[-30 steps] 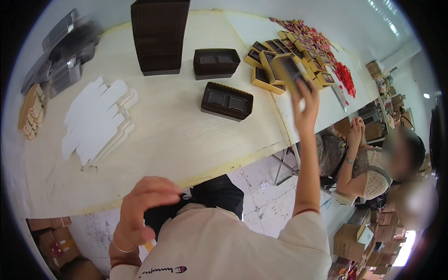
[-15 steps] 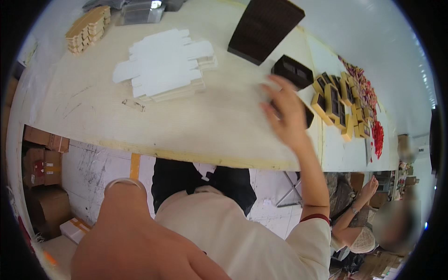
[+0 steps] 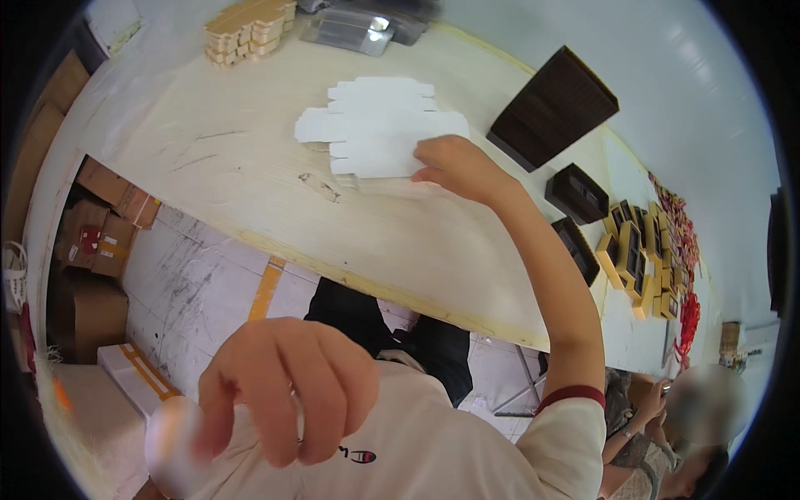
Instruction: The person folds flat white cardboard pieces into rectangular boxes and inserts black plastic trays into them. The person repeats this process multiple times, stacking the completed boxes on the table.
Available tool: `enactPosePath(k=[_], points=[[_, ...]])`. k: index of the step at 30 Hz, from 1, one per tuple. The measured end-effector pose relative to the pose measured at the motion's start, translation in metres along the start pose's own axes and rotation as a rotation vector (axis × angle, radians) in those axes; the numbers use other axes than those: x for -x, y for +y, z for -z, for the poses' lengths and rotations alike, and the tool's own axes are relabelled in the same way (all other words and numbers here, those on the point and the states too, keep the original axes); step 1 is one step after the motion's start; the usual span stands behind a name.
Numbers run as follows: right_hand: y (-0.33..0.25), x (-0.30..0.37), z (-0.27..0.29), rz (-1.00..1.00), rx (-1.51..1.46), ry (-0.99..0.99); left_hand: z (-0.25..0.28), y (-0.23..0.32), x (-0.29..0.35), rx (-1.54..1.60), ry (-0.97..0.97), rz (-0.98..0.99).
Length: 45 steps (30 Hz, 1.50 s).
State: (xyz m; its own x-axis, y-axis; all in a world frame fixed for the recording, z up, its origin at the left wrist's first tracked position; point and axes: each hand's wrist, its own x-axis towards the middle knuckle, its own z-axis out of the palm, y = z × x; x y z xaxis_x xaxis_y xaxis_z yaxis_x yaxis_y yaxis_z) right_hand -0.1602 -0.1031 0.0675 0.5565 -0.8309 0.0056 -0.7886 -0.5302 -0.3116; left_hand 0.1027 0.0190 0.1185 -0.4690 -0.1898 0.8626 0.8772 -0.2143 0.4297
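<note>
My right hand (image 3: pixel 458 169) reaches across the table and grips the near right edge of a flat white die-cut carton blank (image 3: pixel 379 125). Its fingers lie on top and the thumb is at the edge. Whether other blanks lie under this one is hard to see. My left hand (image 3: pixel 287 387) is raised close to the camera, in front of my shirt. Its fingers are loosely bent with gaps between them, and nothing shows in them; the palm is hidden.
Dark boxes, one tall (image 3: pixel 554 108) and two smaller (image 3: pixel 577 193), stand right of the blank. Beyond them are several yellow boxes (image 3: pixel 629 246) and red ribbon (image 3: pixel 690 321). Yellowish card pieces (image 3: pixel 250 33) and clear plastic sleeves (image 3: pixel 348 32) lie at the back. A person sits at lower right.
My right hand has moved left from the small dark box to the white carton blank. My left hand now shows its bent fingers. The whole view has shifted and tilted.
</note>
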Motion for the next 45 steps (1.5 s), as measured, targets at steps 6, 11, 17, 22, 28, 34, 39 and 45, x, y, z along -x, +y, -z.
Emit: enactPosePath(k=[6,11,17,22,28,34,39,45], points=[[-0.013,0.020,0.007,0.017,0.166,0.356,0.010,-0.015,0.002,-0.679,0.355,0.106],[-0.084,0.127,0.027,0.248,0.619,0.657,0.016,-0.032,-0.006,-2.004,0.204,0.252],[-0.110,0.232,-0.046,-0.021,-0.062,0.374,0.011,-0.090,0.042,-1.675,-0.185,0.425],[-0.112,0.237,-0.098,-0.422,-0.420,0.581,0.019,-0.124,0.072,-1.288,0.246,0.839],[-0.100,0.226,-0.114,-0.223,0.153,0.684,0.021,-0.143,0.065,-1.755,0.118,0.687],[-0.121,0.225,-0.130,-0.347,0.215,0.557,0.022,-0.136,0.071,-1.530,-0.115,0.678],[-0.127,0.200,-0.130,-0.436,0.240,0.554,0.032,-0.149,0.075,-1.609,-0.089,0.632],[-0.108,0.218,-0.113,-0.547,0.086,0.542,0.051,-0.145,0.059,-1.588,-0.079,0.756]])
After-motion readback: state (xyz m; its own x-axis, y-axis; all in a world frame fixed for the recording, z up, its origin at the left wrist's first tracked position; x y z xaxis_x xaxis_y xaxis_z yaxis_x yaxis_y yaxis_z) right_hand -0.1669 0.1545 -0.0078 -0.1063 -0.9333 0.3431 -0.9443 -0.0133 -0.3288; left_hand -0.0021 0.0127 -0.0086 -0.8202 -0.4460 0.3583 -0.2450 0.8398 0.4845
